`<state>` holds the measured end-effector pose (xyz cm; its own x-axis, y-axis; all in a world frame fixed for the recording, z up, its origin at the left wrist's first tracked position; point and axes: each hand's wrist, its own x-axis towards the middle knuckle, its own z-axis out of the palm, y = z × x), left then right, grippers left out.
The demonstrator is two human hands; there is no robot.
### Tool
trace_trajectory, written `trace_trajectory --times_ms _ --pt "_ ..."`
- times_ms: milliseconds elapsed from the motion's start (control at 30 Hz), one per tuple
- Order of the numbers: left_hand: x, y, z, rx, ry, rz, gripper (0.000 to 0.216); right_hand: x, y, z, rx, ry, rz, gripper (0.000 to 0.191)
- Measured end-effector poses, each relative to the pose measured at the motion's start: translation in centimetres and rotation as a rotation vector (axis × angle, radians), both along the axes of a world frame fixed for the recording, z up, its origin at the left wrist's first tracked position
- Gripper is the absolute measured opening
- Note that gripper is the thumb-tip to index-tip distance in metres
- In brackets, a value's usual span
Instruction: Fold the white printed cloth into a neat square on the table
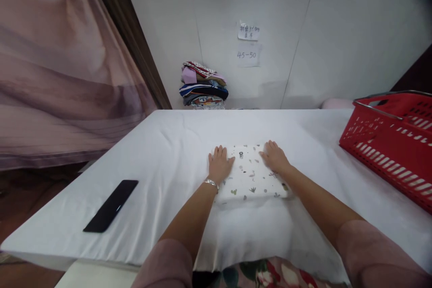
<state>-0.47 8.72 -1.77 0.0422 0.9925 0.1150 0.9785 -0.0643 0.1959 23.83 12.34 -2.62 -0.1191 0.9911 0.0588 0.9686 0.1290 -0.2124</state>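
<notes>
Floral fabric (pixel 266 274) showed at the near edge between two pink sleeves (pixel 165 261). Beyond it, near the middle of the table (pixel 162 162), lay the printed cloth (pixel 251 175), flat, its small motifs facing up. The left hand (pixel 220 164) rested on its left edge and the right hand (pixel 276 157) on its right, both toward the far end, fingers spread, pinching nothing. To my eye, light, even pressure from both palms suited such limp material best; pushing unevenly could have rucked it or dragged the white cover beneath.

That cover was creased on the left, where a black slab (pixel 111 205) lay. At the right stood a red basket (pixel 405 144). Past the far edge, folded fabrics (pixel 204 90) were stacked against a pale wall (pixel 162 18) bearing two handwritten papers (pixel 249 55); a pinkish curtain (pixel 60 54) hung at the left.
</notes>
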Motion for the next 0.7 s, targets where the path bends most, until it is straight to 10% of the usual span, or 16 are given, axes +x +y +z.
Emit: trace_trajectory --times_ms 700 --pt "0.0 -0.1 -0.7 -0.001 -0.015 0.031 0.063 2.5 3.6 0.9 -0.018 0.242 -0.285 0.03"
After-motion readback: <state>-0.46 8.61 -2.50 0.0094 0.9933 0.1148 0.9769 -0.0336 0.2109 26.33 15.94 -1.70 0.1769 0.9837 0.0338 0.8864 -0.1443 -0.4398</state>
